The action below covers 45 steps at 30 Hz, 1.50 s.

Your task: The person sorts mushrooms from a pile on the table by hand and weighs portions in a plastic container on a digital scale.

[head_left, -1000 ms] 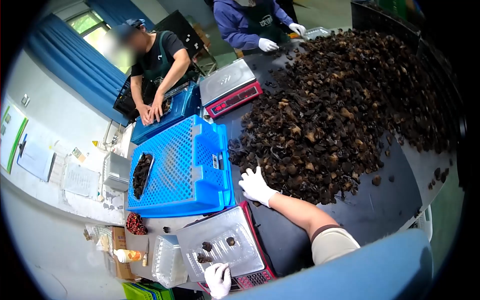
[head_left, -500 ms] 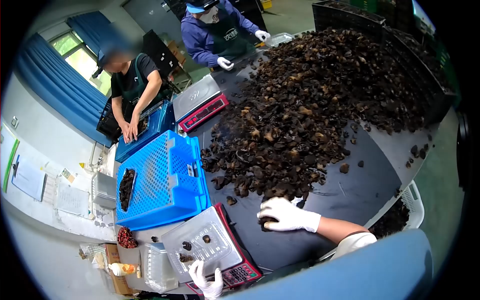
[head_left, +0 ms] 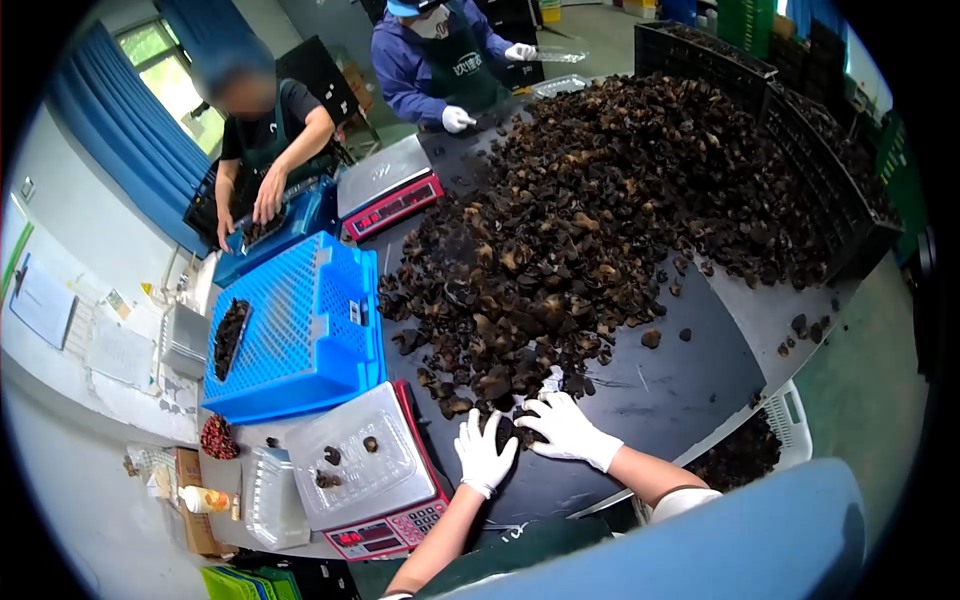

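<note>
Both my hands wear white gloves and meet at the near edge of a large heap of dark dried fungus pieces [head_left: 560, 240]. My left hand [head_left: 485, 452] has its fingers curled round the left side of a few dark pieces. From the right, my right hand [head_left: 568, 430] closes on the same pieces, its fingertips partly hidden. To the left, a clear plastic tray [head_left: 372, 478] lies on a red scale [head_left: 425, 520], with several dark pieces in it.
A blue crate [head_left: 290, 335] with a filled tray on top stands left. Beyond it are a second scale [head_left: 390, 207] and two co-workers. Black crates [head_left: 825, 200] line the back right. A white basket [head_left: 790, 425] sits below the table's right edge. Stacked clear trays [head_left: 272, 500] lie left.
My left hand has left the tray on the scale and moved right to the heap beside my right hand. A co-worker at the back has lifted a clear lid or tray.
</note>
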### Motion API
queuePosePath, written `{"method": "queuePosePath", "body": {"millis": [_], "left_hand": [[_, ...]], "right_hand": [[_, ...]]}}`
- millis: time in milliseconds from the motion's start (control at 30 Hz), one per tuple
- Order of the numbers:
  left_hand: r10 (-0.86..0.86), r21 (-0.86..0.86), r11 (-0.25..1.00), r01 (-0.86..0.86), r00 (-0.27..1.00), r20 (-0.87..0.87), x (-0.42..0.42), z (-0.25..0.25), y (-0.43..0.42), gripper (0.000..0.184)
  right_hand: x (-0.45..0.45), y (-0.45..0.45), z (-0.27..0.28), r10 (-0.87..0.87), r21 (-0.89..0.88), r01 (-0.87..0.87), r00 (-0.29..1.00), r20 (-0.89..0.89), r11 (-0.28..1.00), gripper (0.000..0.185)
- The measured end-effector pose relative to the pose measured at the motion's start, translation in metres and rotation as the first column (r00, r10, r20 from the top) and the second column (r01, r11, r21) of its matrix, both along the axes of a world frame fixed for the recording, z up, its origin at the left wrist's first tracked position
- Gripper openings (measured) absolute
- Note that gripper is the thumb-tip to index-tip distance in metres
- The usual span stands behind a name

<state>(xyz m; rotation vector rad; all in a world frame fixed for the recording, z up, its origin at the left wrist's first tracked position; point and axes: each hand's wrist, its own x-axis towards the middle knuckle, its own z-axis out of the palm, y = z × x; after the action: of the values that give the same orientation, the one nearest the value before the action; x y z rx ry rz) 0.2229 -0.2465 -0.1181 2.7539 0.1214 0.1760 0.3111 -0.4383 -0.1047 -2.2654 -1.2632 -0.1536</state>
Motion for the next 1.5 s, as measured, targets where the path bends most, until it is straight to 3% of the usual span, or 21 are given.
{"method": "queuePosePath", "body": {"millis": [33, 133, 167, 267, 367, 467, 533, 633, 733, 800, 867, 933, 1000, 1033, 1100, 1233, 1267, 1333, 1400, 1467, 1500], "left_hand": [[-0.071, 0.091, 0.994, 0.067, 0.997, 0.04, -0.006, -0.008, -0.008, 0.057], [-0.378, -0.127, 0.914, 0.386, 0.922, 0.085, -0.024, -0.001, -0.025, 0.049], [-0.423, -0.043, 0.904, 0.425, 0.905, 0.045, -0.034, 0.002, -0.032, 0.051], [-0.415, -0.09, 0.907, 0.412, 0.91, -0.018, -0.044, 0.017, -0.036, 0.06], [-0.289, -0.12, 0.949, 0.291, 0.957, 0.035, -0.046, 0.024, -0.027, 0.062], [-0.178, -0.101, 0.979, 0.179, 0.984, 0.022, -0.051, 0.024, -0.019, 0.063], [-0.158, -0.052, 0.986, 0.156, 0.987, -0.028, -0.058, 0.022, -0.017, 0.068], [-0.086, -0.068, 0.995, 0.079, 0.99, -0.111, -0.071, 0.008, -0.014, 0.076], [-0.17, -0.022, 0.985, 0.169, 0.978, -0.12, -0.078, 0.001, -0.009, 0.073], [-0.2, -0.029, 0.98, 0.198, 0.975, -0.095, -0.079, 0.005, -0.009, 0.07], [-0.232, -0.037, 0.973, 0.23, 0.969, -0.082, -0.079, 0.009, -0.012, 0.064], [-0.231, -0.082, 0.971, 0.225, 0.97, -0.074, -0.079, 0.009, -0.013, 0.06], [-0.225, -0.116, 0.969, 0.216, 0.972, -0.071, -0.077, 0.017, -0.015, 0.05], [-0.25, -0.155, 0.959, 0.238, 0.967, -0.058, -0.075, 0.016, -0.013, 0.047], [-0.261, -0.249, 0.936, 0.249, 0.965, -0.013, -0.069, 0.019, -0.011, 0.038], [-0.122, -0.273, 0.95, 0.154, 0.984, 0.131, -0.044, 0.031, 0.0, 0.033], [-0.085, -0.282, 0.952, 0.121, 0.987, 0.138, -0.035, 0.028, 0.008, 0.035], [-0.007, -0.109, 0.994, 0.03, 0.979, 0.204, -0.015, 0.033, 0.02, 0.041], [0.04, 0.046, 0.998, -0.049, 0.984, 0.176, 0.007, 0.027, 0.032, 0.049], [0.099, 0.2, 0.974, -0.111, 0.993, 0.066, 0.026, 0.018, 0.039, 0.056], [0.12, 0.22, 0.968, -0.124, 0.992, 0.029, 0.034, 0.01, 0.041, 0.056]], "right_hand": [[-0.003, -0.012, -0.002, 0.01, 0.024, -0.01, 1.0, -0.004, 1.0, 0.039], [-0.003, -0.048, 0.002, -0.215, 0.035, 0.217, 0.975, -0.047, 0.976, 0.042], [-0.005, -0.056, 0.0, -0.322, 0.053, 0.324, 0.946, -0.04, 0.945, 0.044], [-0.009, -0.06, 0.012, -0.509, -0.002, 0.509, 0.861, -0.008, 0.861, 0.055], [-0.003, -0.03, 0.028, -0.457, 0.162, 0.462, 0.887, -0.067, 0.872, 0.047], [0.02, 0.019, 0.014, -0.11, 0.367, 0.184, 0.971, -0.213, 0.912, 0.027], [0.033, 0.059, 0.002, -0.053, 0.279, 0.116, 0.973, -0.225, 0.953, 0.026], [0.04, 0.104, -0.007, -0.229, 0.062, 0.228, 0.973, 0.014, 0.972, 0.035], [0.052, 0.124, -0.028, -0.273, -0.193, 0.286, 0.958, 0.092, 0.939, 0.019], [0.057, 0.116, -0.03, -0.228, -0.131, 0.232, 0.972, 0.048, 0.964, 0.006], [0.059, 0.095, -0.031, -0.184, 0.02, 0.184, 0.983, 0.009, 0.983, 0.009], [0.052, 0.072, 0.001, -0.242, 0.32, 0.23, 0.97, -0.003, 0.919, 0.012], [0.055, 0.039, 0.023, -0.156, 0.432, 0.251, 0.957, -0.243, 0.866, 0.012], [0.052, 0.025, 0.024, -0.152, 0.454, 0.377, 0.877, -0.456, 0.807, 0.013], [0.041, 0.002, 0.022, -0.04, 0.354, 0.618, 0.531, -0.846, 0.702, 0.013], [0.016, 0.004, 0.039, -0.175, 0.154, 0.321, 0.791, -0.586, 0.934, 0.021], [0.01, 0.01, 0.029, -0.088, 0.169, 0.222, 0.816, -0.571, 0.96, 0.028], [-0.007, 0.024, 0.016, -0.085, 0.043, 0.108, 0.926, -0.367, 0.993, 0.033], [-0.011, 0.035, -0.002, -0.061, -0.328, -0.035, 0.959, -0.278, 0.944, 0.035], [-0.005, 0.033, -0.005, -0.077, -0.322, -0.004, 0.968, -0.24, 0.947, 0.033], [0.0, 0.024, 0.0, -0.085, -0.113, 0.048, 0.935, -0.345, 0.992, 0.032]]}}
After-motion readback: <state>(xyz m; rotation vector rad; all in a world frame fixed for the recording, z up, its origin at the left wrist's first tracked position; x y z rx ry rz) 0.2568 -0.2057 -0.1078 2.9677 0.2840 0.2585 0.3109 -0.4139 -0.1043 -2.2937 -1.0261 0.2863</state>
